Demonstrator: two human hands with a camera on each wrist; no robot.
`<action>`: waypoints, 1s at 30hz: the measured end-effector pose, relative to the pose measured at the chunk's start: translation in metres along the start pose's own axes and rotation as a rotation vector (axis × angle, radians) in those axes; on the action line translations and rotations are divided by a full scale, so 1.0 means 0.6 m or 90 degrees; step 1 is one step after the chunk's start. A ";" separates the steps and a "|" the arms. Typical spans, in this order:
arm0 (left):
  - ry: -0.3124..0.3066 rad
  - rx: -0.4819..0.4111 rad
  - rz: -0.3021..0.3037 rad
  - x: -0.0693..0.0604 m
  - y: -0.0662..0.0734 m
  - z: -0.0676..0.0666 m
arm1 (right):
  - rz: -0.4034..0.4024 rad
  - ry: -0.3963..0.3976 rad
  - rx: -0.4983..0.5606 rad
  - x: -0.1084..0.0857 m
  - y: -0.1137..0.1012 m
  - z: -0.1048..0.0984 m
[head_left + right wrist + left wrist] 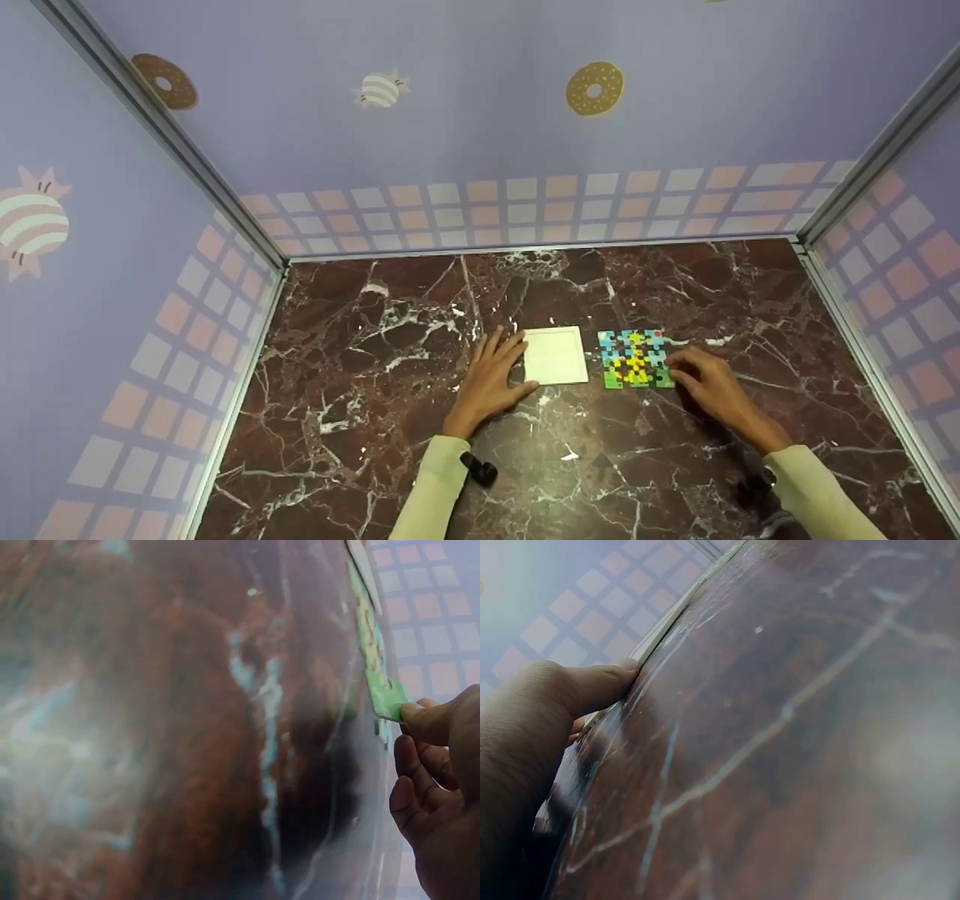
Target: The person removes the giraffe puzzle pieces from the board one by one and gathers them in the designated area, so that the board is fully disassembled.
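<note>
A square, cream-white puzzle tray [555,356] with a thin raised rim lies flat on the table. My left hand [491,375] rests at its left side, fingers spread, and the thumb [604,682] touches the near edge. To the right of the tray, slightly apart, is a colourful jigsaw puzzle [634,358] of interlocked pieces in blue, yellow and green. Its near right corner is a green puzzle piece [386,696], which my right hand [709,382] pinches between thumb and forefinger. The other fingers of that hand are curled.
The table [360,465] has a dark red marbled top with white veins. Purple panels [480,135] with donut, candy and check prints enclose it at the back and both sides. A black strap device [478,469] sits on the left wrist.
</note>
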State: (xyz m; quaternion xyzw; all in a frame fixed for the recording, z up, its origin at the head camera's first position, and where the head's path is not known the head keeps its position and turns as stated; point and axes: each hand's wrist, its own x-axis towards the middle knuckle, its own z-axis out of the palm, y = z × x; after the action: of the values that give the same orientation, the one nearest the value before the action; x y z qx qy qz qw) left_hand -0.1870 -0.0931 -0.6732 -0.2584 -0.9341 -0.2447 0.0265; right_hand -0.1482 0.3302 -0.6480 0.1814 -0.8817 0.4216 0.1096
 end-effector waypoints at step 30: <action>0.025 -0.035 0.019 -0.001 -0.001 0.002 | -0.046 0.021 -0.055 0.004 0.008 0.007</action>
State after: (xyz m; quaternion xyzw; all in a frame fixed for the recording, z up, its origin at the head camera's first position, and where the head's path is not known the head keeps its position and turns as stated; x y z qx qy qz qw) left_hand -0.1870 -0.0933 -0.6745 -0.2682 -0.9223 -0.2751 0.0417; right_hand -0.1526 0.3289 -0.6530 0.2008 -0.8901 0.3818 0.1472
